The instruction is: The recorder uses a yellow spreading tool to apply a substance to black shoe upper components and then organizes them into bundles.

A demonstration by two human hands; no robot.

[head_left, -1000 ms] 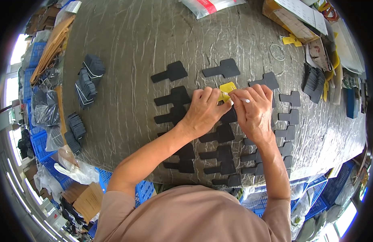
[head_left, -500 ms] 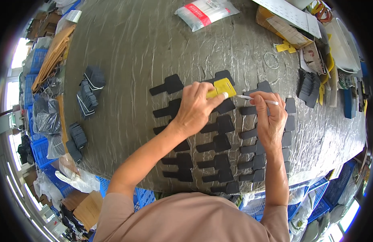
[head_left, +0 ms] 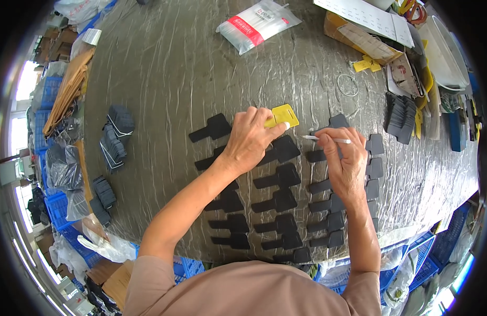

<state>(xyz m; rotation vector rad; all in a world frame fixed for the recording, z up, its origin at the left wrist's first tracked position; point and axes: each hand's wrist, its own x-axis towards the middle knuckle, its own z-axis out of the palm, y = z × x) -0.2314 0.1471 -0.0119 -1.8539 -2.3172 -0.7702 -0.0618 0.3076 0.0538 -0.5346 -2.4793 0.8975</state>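
My left hand (head_left: 247,141) is closed on a yellow plastic template (head_left: 285,116) with a slot near its end. The template lies at the far end of the middle column of black tab-shaped pieces (head_left: 286,149), and what is under it is hidden. Something white covers the tip of my left thumb. In my right hand (head_left: 348,160) is a slim white pen (head_left: 334,139), its tip pointing left, just short of the template and apart from it. Further black pieces (head_left: 212,128) lie in columns beneath and beside both hands, partly covered by them.
Banded stacks of dark pieces (head_left: 116,138) stand at the left, another black stack (head_left: 400,117) at the right. Beyond lie a plastic packet (head_left: 258,25), a rubber band (head_left: 348,85), yellow pieces (head_left: 367,63) and a cardboard box (head_left: 354,39). Blue crates (head_left: 57,209) flank the table.
My left hand has shifted the template away from me, over the far piece of the middle column. The pen tip has drawn back from the template's edge. The whole view has tilted slightly.
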